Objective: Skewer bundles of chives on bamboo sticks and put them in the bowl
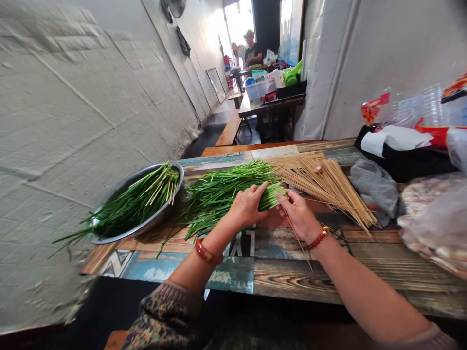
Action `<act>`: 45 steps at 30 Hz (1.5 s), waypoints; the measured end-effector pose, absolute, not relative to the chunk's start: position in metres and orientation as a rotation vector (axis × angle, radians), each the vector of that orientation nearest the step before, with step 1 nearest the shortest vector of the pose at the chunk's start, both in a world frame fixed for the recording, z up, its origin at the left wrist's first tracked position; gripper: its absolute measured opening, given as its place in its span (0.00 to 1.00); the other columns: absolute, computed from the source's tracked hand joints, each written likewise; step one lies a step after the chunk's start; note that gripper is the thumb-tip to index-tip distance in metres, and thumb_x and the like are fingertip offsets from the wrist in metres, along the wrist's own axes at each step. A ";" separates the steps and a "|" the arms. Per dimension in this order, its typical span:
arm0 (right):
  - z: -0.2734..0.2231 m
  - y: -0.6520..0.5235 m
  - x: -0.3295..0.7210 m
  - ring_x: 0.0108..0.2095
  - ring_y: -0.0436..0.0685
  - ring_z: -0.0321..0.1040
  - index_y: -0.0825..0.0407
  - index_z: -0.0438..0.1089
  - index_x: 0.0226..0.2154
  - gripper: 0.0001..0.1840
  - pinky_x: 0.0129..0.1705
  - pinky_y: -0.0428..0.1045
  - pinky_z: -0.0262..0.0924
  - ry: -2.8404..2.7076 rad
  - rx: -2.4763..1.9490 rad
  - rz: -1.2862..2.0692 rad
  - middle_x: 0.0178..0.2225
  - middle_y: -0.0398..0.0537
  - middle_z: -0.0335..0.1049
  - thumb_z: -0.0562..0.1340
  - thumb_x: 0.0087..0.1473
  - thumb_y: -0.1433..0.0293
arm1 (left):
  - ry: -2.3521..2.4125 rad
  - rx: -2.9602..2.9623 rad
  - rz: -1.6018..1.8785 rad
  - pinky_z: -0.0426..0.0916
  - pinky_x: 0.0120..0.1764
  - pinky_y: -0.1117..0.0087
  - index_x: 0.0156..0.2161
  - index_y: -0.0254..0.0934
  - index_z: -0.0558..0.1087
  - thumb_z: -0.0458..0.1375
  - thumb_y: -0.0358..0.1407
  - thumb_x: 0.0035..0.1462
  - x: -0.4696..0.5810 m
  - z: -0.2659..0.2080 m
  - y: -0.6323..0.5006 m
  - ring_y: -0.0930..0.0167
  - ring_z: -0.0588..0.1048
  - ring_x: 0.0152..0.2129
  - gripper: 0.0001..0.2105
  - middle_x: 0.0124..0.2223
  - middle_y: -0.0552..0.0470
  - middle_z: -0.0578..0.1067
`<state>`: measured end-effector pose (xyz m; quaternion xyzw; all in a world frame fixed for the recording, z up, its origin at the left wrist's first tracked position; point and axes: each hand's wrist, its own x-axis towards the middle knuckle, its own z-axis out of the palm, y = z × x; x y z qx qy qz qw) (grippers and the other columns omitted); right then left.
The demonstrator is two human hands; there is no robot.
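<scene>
A pile of green garlic chives [226, 187] lies on the table, its pale cut ends to the right. My left hand [248, 205] rests at the near side of these ends, thumb and forefinger spread apart; its other fingers are partly hidden. Pinched in my right hand [299, 218] is a thin bamboo skewer [297, 238], slanting down toward the table's near edge. The fingertips of this hand are beside the chive ends. Fanned out to the right lie many loose bamboo skewers [328, 187]. At the left, a metal bowl [120, 232] holds chives [149, 194] with skewers among their ends.
Bags stand at the right: a grey plastic bag [375, 184] and a clear bag of pale pieces [434, 214]. Behind them is a black bag [408, 163] with white paper. A brick wall [73, 121] borders the left. Farther back are another table [251, 108], a bench [229, 127] and people [252, 51].
</scene>
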<state>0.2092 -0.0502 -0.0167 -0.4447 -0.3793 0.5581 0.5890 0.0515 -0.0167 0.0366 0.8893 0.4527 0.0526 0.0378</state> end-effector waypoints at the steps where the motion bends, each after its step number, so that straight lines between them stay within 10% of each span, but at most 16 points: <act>1: -0.016 -0.051 0.210 0.23 0.47 0.62 0.50 0.68 0.38 0.21 0.20 0.42 0.56 -0.910 -1.062 1.278 0.30 0.41 0.69 0.66 0.45 0.54 | 1.372 2.752 0.136 0.66 0.45 0.61 0.65 0.35 0.53 0.59 0.42 0.51 0.052 0.039 -0.020 0.58 0.73 0.45 0.38 0.52 0.39 0.70; 22: -0.034 -0.056 0.195 0.19 0.50 0.62 0.51 0.68 0.30 0.19 0.15 0.46 0.63 -1.179 -1.324 1.211 0.22 0.41 0.64 0.59 0.53 0.52 | 1.456 2.308 0.609 0.66 0.37 0.69 0.41 0.35 0.78 0.53 0.36 0.59 0.000 0.015 0.030 0.68 0.74 0.33 0.12 0.38 0.46 0.78; 45: -0.035 -0.055 0.197 0.28 0.54 0.65 0.51 0.70 0.29 0.15 0.31 0.48 0.60 -1.399 -1.392 0.897 0.27 0.46 0.70 0.57 0.56 0.57 | 1.198 2.341 0.536 0.63 0.34 0.70 0.28 0.34 0.73 0.56 0.29 0.52 0.024 0.001 0.029 0.71 0.70 0.29 0.04 0.30 0.50 0.72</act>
